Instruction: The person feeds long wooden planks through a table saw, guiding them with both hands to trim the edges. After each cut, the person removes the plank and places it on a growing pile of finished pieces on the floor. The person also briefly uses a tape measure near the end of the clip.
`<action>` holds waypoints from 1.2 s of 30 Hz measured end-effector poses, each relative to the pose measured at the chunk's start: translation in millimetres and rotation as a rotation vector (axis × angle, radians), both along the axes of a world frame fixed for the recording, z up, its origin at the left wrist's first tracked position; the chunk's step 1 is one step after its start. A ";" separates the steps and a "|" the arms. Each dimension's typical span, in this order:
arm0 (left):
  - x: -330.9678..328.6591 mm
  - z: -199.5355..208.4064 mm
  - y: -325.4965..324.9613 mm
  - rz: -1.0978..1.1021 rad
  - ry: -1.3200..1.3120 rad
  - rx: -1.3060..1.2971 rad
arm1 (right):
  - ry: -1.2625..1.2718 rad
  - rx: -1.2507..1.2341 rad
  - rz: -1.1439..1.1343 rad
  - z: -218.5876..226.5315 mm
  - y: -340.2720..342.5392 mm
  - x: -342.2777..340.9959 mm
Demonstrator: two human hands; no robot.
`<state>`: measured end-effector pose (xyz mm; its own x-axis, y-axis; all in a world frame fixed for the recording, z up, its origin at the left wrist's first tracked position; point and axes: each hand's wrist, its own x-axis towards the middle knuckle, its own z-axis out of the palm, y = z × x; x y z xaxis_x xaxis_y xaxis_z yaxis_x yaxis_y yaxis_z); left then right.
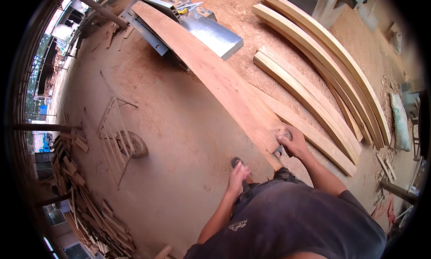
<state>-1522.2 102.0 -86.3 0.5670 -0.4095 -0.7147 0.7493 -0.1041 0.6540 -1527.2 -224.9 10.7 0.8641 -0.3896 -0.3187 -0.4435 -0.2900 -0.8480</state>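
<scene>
A long wooden board [220, 84] runs from my waist to the far left, its far end on a metal machine table [215, 36]. At the near right corner of the board, my right hand [292, 141] grips the edge beside a notch, thumb on the upper face. My left hand [239, 177] hangs apart from the board, in front of my body; its fingers are smeared by motion. Past its fingers a dark shoe [236, 161] shows on the floor.
Several thick timbers [310, 108] lie on the sawdust-covered floor to the right. A wheeled metal handcart [117, 144] lies at left, by a pile of wood scraps [90, 209]. At far right stands a pale sack [399, 122]. Another machine [323, 5] is at the top.
</scene>
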 end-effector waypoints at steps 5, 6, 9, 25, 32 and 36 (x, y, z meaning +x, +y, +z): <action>-119.5 -87.7 153.1 -0.285 0.006 0.394 | 0.018 -0.027 -0.025 -14.4 -6.7 -5.8; -129.8 -64.8 164.8 -0.398 -0.045 0.503 | -0.010 -0.048 -0.035 -14.7 -6.6 -5.4; -157.0 -21.6 192.2 -0.158 0.115 0.290 | -0.095 -0.074 -0.054 -14.3 1.8 -4.0; -209.7 24.1 205.4 -0.104 0.201 0.401 | -0.126 -0.042 -0.084 -27.3 -0.7 -5.1; -222.3 36.8 201.2 -0.119 0.220 0.442 | -0.037 0.040 -0.038 -33.2 -10.4 -3.2; -227.0 43.5 198.2 -0.126 0.226 0.458 | -0.089 0.026 -0.038 -35.1 -7.8 -1.1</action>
<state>-1749.2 300.2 -42.8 0.3447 -0.0820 -0.9351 0.8294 -0.4400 0.3443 -1528.3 -232.7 -24.4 0.8743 -0.4152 -0.2515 -0.3762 -0.2521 -0.8916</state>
